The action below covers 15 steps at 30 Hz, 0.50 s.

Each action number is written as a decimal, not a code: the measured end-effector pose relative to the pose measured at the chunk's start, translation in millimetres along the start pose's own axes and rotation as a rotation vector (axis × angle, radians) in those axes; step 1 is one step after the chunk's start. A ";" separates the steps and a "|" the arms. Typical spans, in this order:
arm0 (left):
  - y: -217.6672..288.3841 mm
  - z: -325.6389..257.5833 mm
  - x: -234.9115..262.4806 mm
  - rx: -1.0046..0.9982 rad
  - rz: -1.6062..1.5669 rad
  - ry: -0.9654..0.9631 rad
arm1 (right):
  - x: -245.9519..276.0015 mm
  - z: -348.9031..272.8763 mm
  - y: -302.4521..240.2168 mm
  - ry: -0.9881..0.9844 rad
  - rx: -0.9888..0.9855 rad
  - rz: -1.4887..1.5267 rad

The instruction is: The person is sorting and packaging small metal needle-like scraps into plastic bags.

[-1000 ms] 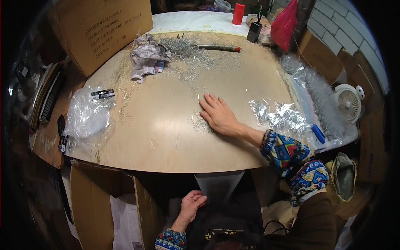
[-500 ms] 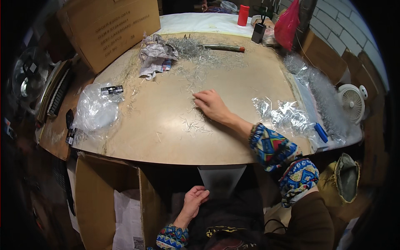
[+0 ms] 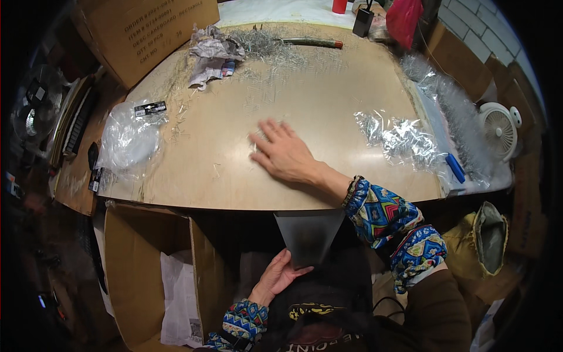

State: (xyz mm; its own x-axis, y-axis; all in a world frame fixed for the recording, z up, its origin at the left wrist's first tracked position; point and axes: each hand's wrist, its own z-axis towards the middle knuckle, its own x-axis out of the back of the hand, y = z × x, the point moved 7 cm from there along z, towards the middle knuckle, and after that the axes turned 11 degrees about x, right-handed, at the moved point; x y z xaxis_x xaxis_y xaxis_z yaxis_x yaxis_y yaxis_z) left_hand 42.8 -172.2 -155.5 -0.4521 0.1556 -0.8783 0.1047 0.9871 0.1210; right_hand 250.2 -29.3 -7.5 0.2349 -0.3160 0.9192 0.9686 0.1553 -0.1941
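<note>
On the tabletop (image 3: pixel 305 94), my right hand (image 3: pixel 285 154) lies palm down with fingers spread, slightly blurred. Thin silver wire-like bits (image 3: pixel 258 97) are strewn beyond its fingertips, and any under the palm are hidden. A grey translucent plastic pouch or chute (image 3: pixel 309 234) hangs below the table's front edge; I cannot tell which it is. Against its lower left end is my left hand (image 3: pixel 280 274), palm turned up, thumb and fingers apart. A tangled heap of the silver bits (image 3: pixel 258 44) sits farther back, beside a dark rod with a reddish end (image 3: pixel 311 43).
Crumpled paper (image 3: pixel 211 56) and a large carton (image 3: pixel 146 35) stand back left. A clear plastic bag (image 3: pixel 129 138) lies at the left. At the right are shiny clear packets (image 3: pixel 404 141), a blue pen (image 3: pixel 455 168) and a small fan (image 3: pixel 498 130). An open carton (image 3: pixel 129 264) stands below left.
My right hand has flattened and come nearer the front edge, over where loose silver bits lay. My left hand has shifted right to the pouch's lower end and opened. The view has tilted down.
</note>
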 end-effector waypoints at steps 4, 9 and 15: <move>-11.4 -2.3 0.5 0.108 0.049 -0.108 | 5.9 -28.1 16.6 0.081 -0.258 -0.131; -12.2 -5.9 -5.6 0.161 0.167 -0.155 | 43.2 -58.4 42.5 0.146 -0.748 0.885; -18.7 4.9 2.6 0.174 0.244 0.017 | 20.7 -56.5 -2.6 0.061 -0.176 -0.084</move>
State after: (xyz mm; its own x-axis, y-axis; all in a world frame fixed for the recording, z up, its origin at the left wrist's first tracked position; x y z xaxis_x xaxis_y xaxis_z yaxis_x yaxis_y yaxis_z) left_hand 44.0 -190.5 -162.3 -0.4094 0.3893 -0.8251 0.3615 0.8996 0.2451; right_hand 257.1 -89.1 -7.4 0.1523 -0.3776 0.9134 0.9830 -0.0381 -0.1796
